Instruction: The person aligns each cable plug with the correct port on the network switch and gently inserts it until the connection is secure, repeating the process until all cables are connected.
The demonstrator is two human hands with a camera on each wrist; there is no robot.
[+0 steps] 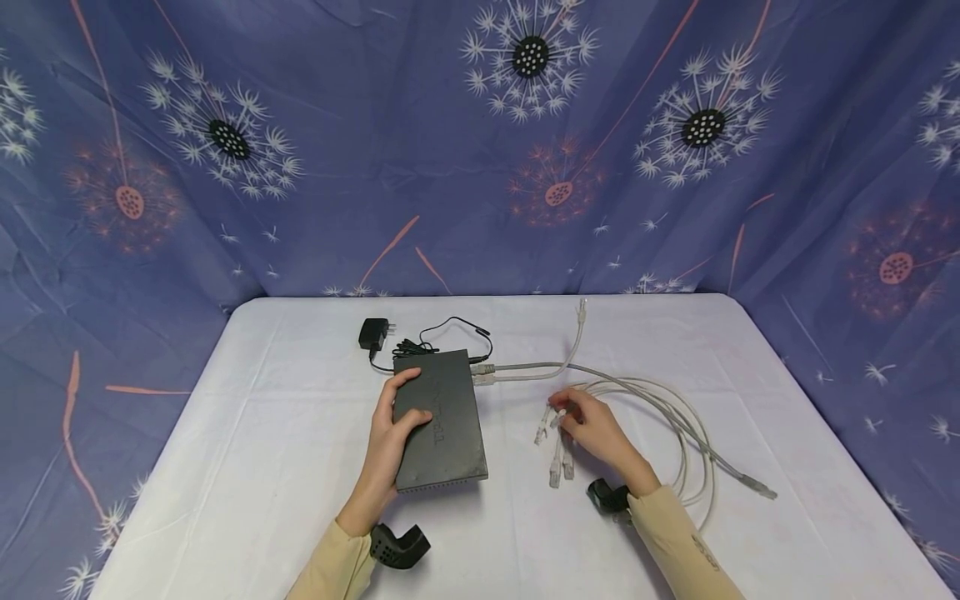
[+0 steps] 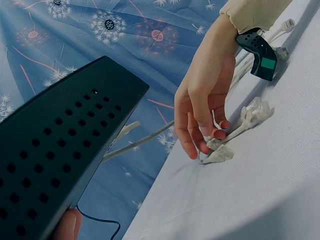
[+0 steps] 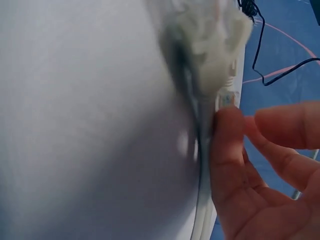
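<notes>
My left hand (image 1: 393, 429) grips a flat black network switch (image 1: 442, 433) by its left side, thumb on top. The switch is held tilted above the table, and its perforated side (image 2: 55, 135) faces the left wrist camera. Two grey Ethernet cables (image 1: 525, 367) run from its right side. My right hand (image 1: 596, 429) is at a bunch of loose Ethernet plugs (image 1: 558, 471), its fingertips around one small clear plug (image 2: 214, 144). More plugs (image 3: 212, 55) of the bunch blur close to the right wrist camera, with their cables running alongside the fingers.
Behind the switch lie a black power adapter (image 1: 373, 333) and its coiled thin cord (image 1: 416, 348). Looped grey cables (image 1: 693, 417) spread over the right of the white table (image 1: 247, 450). One cable end (image 1: 581, 312) points toward the back edge. A patterned blue curtain (image 1: 390, 150) hangs behind.
</notes>
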